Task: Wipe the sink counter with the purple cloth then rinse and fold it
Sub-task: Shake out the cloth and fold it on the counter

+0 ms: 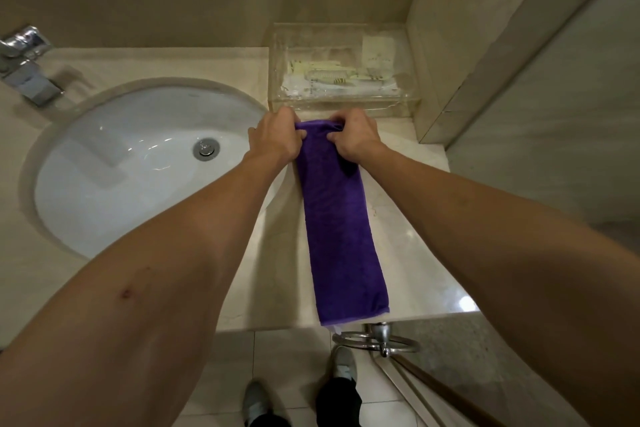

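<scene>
We have the purple cloth (341,218) laid out as a long narrow strip on the bench (408,246), just right of the sink basin (138,163), its near end overhanging the bench edge a little. Our left hand (277,139) and right hand (356,137) each pinch a far corner of the strip, fingers curled into the cloth close to the clear box (343,66) that stands behind it. The step in hand looks like the fold. To do it well, we keep both corners level, lift them together and carry them straight toward the near end so the edges meet squarely. We hold the strip taut across its width to avoid a skewed crease, keep it clear of the basin rim, then press the fold flat against the bench.
</scene>
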`<action>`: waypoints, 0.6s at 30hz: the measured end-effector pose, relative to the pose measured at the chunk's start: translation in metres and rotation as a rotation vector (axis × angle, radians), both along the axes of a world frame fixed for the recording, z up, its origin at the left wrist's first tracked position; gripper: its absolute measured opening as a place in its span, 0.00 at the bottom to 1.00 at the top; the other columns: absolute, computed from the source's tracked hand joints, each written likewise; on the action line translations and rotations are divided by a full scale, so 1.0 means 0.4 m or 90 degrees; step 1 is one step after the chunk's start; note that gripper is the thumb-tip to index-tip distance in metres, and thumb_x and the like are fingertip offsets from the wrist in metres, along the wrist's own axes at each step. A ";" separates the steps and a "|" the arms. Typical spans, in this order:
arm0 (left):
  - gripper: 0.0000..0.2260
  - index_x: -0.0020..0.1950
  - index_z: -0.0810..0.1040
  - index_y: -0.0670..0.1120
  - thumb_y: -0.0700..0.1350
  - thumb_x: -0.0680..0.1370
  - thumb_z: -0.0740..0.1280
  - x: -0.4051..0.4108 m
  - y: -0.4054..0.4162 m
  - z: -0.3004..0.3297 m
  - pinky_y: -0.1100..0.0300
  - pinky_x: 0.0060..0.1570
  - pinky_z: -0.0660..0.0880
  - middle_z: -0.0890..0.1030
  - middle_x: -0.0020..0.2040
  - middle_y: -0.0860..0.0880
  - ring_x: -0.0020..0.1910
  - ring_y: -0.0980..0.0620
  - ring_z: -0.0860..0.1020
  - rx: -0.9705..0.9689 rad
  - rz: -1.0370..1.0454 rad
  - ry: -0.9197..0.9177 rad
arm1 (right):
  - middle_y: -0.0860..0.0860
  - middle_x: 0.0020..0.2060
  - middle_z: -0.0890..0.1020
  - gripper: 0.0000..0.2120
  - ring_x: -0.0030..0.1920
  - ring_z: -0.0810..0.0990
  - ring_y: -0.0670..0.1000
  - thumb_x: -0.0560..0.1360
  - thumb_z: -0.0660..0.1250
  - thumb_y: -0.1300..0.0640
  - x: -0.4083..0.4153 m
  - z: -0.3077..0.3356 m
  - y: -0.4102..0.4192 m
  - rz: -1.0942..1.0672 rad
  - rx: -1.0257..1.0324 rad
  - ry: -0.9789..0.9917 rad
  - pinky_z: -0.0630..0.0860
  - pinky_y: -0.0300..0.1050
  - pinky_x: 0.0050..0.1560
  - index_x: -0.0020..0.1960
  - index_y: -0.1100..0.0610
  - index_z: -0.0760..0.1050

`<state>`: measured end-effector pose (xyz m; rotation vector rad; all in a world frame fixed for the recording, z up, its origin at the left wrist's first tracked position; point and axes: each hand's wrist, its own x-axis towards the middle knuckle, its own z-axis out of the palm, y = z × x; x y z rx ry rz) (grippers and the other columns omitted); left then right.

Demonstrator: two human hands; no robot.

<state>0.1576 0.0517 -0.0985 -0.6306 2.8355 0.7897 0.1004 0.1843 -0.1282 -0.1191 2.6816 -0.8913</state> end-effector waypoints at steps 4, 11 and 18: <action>0.09 0.60 0.77 0.47 0.47 0.81 0.67 0.006 -0.005 -0.001 0.45 0.64 0.72 0.79 0.60 0.43 0.60 0.40 0.77 0.041 0.021 0.016 | 0.51 0.59 0.81 0.12 0.65 0.75 0.56 0.77 0.71 0.59 0.003 0.006 0.005 -0.016 -0.024 0.007 0.74 0.54 0.68 0.59 0.51 0.79; 0.09 0.57 0.81 0.45 0.46 0.79 0.70 0.013 -0.003 0.026 0.47 0.58 0.76 0.82 0.55 0.43 0.57 0.41 0.79 0.060 0.019 0.035 | 0.52 0.58 0.80 0.11 0.56 0.79 0.52 0.76 0.73 0.61 0.018 0.034 0.020 -0.069 -0.110 -0.019 0.77 0.48 0.62 0.55 0.51 0.76; 0.09 0.57 0.82 0.47 0.45 0.78 0.72 0.055 0.014 0.070 0.47 0.57 0.76 0.82 0.55 0.45 0.56 0.43 0.79 0.070 0.014 0.073 | 0.52 0.55 0.80 0.12 0.55 0.79 0.52 0.74 0.73 0.64 0.056 0.085 0.064 -0.037 -0.148 0.016 0.78 0.46 0.59 0.54 0.54 0.77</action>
